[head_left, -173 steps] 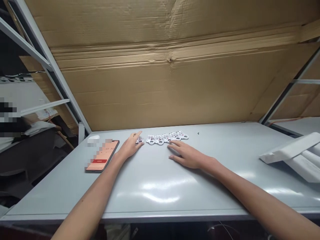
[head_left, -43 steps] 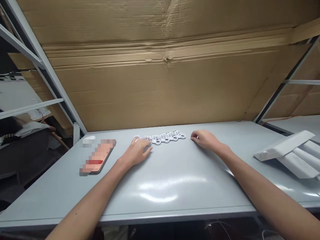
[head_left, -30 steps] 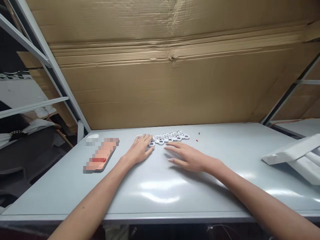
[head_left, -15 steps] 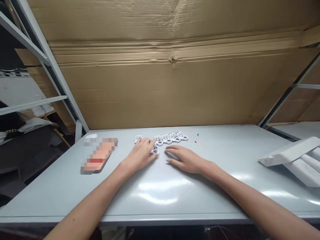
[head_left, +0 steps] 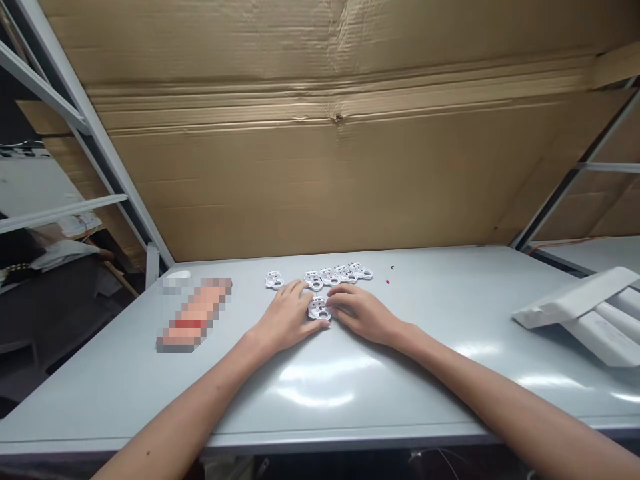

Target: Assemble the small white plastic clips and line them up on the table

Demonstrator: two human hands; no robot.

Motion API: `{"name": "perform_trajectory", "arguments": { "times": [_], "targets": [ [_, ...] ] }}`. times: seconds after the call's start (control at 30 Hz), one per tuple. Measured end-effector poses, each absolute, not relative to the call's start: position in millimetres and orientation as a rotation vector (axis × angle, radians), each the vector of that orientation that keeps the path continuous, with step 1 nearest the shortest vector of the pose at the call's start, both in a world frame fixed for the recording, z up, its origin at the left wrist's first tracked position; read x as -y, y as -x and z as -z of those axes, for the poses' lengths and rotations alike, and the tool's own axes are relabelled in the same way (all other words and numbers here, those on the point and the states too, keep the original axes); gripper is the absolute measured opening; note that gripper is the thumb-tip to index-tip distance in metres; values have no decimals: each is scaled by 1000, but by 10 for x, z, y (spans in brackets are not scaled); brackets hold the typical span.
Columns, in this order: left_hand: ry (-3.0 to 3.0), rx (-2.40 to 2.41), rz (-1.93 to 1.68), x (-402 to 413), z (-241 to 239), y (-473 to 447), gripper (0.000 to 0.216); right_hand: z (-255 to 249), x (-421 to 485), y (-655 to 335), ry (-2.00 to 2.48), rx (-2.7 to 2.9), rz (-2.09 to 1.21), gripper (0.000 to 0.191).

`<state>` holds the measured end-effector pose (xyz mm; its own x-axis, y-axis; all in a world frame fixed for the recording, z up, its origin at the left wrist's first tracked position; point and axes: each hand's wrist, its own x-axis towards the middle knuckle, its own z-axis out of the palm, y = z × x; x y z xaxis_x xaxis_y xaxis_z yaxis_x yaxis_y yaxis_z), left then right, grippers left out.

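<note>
Grey workbench [head_left: 430,400] under a big cardboard sheet [head_left: 320,187], and near the middle of the far edge, one small white plastic fob [head_left: 320,309] just in front of a row of matching fobs [head_left: 337,273], long axis roughly side to side. Left hand [head_left: 287,320] at its left end, right hand [head_left: 361,313] at its right, about equally close, both loosely curled, no real clench. Pinched or just touching? Can't tell.

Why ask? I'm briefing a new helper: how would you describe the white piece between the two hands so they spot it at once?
On the grey table, find the row of white holed pieces. Nearer you, apart from that row, one piece sits between the left hand and right hand, the only one both hands touch.
</note>
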<state>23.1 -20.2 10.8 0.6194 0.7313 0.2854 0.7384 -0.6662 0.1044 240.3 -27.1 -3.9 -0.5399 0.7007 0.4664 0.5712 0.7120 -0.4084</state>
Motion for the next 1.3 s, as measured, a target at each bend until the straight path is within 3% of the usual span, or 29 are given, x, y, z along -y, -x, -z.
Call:
{"name": "perform_trajectory", "arguments": {
  "times": [0.23, 0.67, 0.83, 1.07, 1.3],
  "targets": [
    [2920, 1258, 589, 267, -68, -355, 44, 45, 217, -2459, 1000, 2308, -272, 16],
    [2968, 1238, 612, 259, -79, -346, 35, 10, 185, -2486, 921, 2371, -220, 25],
    [2968, 1210, 584, 234, -50, -313, 34, -86, 192, -2510, 959, 2084, -514, 21],
    [2980, 1155, 599, 242, -81, -302, 32, -280, 93, -2689, 915, 1110, -1384, 17],
    [2955, 1175, 537, 245, -91, -296, 34, -145, -52, -2777, 995, 874, -1615, 21]
  ]
}}
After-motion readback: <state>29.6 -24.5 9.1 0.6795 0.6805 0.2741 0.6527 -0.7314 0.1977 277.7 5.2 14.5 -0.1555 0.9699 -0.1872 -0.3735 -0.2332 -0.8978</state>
